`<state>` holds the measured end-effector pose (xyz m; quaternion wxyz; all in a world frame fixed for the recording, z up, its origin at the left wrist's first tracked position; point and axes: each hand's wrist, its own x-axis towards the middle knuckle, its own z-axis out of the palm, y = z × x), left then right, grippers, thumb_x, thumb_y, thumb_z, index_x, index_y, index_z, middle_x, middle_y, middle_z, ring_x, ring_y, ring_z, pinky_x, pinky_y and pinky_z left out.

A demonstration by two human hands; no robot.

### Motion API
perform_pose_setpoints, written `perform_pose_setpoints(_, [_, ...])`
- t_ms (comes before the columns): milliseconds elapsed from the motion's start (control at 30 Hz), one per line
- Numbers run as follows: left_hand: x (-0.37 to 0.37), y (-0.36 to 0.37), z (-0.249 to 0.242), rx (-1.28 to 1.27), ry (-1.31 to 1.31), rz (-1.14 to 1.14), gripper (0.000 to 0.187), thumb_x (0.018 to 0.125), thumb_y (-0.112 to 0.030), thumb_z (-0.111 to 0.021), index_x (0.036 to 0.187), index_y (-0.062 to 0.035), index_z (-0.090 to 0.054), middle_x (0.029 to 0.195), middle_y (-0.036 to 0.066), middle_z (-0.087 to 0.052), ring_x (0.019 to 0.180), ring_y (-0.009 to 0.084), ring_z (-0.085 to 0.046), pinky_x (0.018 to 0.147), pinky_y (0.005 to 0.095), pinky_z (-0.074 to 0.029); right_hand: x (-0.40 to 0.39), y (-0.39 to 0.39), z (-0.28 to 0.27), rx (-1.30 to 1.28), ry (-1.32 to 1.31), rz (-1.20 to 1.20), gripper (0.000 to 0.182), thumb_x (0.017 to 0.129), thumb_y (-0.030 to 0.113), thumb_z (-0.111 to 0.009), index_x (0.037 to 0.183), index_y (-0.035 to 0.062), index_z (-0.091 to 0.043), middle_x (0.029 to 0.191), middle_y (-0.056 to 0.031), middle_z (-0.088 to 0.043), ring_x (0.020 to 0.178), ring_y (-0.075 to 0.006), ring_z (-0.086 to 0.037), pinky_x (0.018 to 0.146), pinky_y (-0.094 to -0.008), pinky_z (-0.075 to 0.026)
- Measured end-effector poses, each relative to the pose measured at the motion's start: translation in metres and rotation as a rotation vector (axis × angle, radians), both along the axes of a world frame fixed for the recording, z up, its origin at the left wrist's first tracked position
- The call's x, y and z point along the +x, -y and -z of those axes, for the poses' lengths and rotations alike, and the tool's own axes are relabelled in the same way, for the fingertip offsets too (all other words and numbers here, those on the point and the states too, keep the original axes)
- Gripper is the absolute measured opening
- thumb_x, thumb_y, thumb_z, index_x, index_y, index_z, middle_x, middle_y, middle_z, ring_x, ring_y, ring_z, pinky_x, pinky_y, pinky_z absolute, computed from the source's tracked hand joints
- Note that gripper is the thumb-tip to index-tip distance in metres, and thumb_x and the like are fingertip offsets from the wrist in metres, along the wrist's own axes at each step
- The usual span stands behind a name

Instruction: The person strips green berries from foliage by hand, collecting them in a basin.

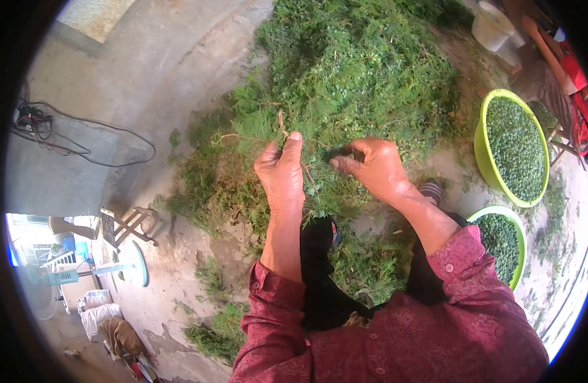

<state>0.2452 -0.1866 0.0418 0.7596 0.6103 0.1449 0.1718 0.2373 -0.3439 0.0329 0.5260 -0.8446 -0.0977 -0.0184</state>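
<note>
My left hand [282, 177] is closed, thumb against the fingers, on a leafy sprig [310, 179] whose thin brown stem sticks up past the thumb. To its right, my right hand [375, 167] is bent in a pinch beside the sprig's foliage. Something small and dark green shows at its fingertips, too small to name. Beyond both hands rises a big heap of feathery green branches [357, 70], dotted with small round pale-green fruits. More cut greenery [370, 265] lies on the ground between my legs.
On the right stand a yellow-green tub [480, 150] and a second green-rimmed tub [520, 246], both full of small green fruits. A person in red [578, 83] sits behind them, near a white bucket [491, 27]. Leftward are a folding stool [128, 228], a fan [64, 277] and cables [83, 151].
</note>
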Motion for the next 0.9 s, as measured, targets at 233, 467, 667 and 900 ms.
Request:
perform_pose_setpoints(233, [-0.003, -0.002, 0.001, -0.016, -0.037, 0.078, 0.01, 0.077, -0.008, -0.065, 0.078, -0.0005, -0.06, 0.07, 0.0, -0.057, 0.06, 0.0054, -0.047, 0.054, 0.021, -0.037, 0.003, -0.002, -0.003, 0.113, -0.218, 0.004, 0.03, 0.071, 0.027, -0.071, 0.075, -0.0007, -0.062, 0.061, -0.0096, -0.057, 0.057, -0.0143, -0.053, 0.056, -0.0303, -0.044])
perform_pose_setpoints(467, [-0.001, 0.003, -0.011, -0.125, 0.009, 0.06, 0.012, 0.075, -0.008, -0.067, 0.07, -0.0016, -0.059, 0.066, 0.0, -0.056, 0.057, 0.0048, -0.046, 0.052, 0.0209, -0.036, 0.009, 0.002, 0.001, 0.344, -0.386, -0.079, 0.022, 0.074, 0.022, -0.069, 0.069, 0.0021, -0.061, 0.059, 0.0024, -0.052, 0.056, -0.0037, -0.044, 0.049, -0.0241, -0.037])
perform_pose_setpoints(667, [-0.002, -0.009, -0.017, 0.044, -0.153, -0.061, 0.009, 0.076, -0.008, -0.066, 0.075, -0.0001, -0.062, 0.068, 0.003, -0.059, 0.059, 0.0085, -0.05, 0.054, 0.0217, -0.039, 0.0, 0.01, -0.015, 0.863, -0.636, -0.315, 0.011, 0.076, 0.012, -0.064, 0.071, 0.0035, -0.058, 0.058, 0.005, -0.048, 0.048, -0.0031, -0.037, 0.042, -0.0201, -0.029])
perform_pose_setpoints(900, [0.005, -0.034, -0.003, -0.101, -0.2, -0.095, 0.017, 0.074, -0.009, -0.068, 0.084, 0.0024, -0.062, 0.072, 0.005, -0.061, 0.061, 0.0096, -0.052, 0.055, 0.0227, -0.041, 0.006, 0.032, -0.019, 1.274, -0.733, -0.296, 0.015, 0.085, 0.012, -0.051, 0.091, -0.0011, -0.052, 0.071, -0.0029, -0.049, 0.044, -0.0082, -0.036, 0.037, -0.0181, -0.025])
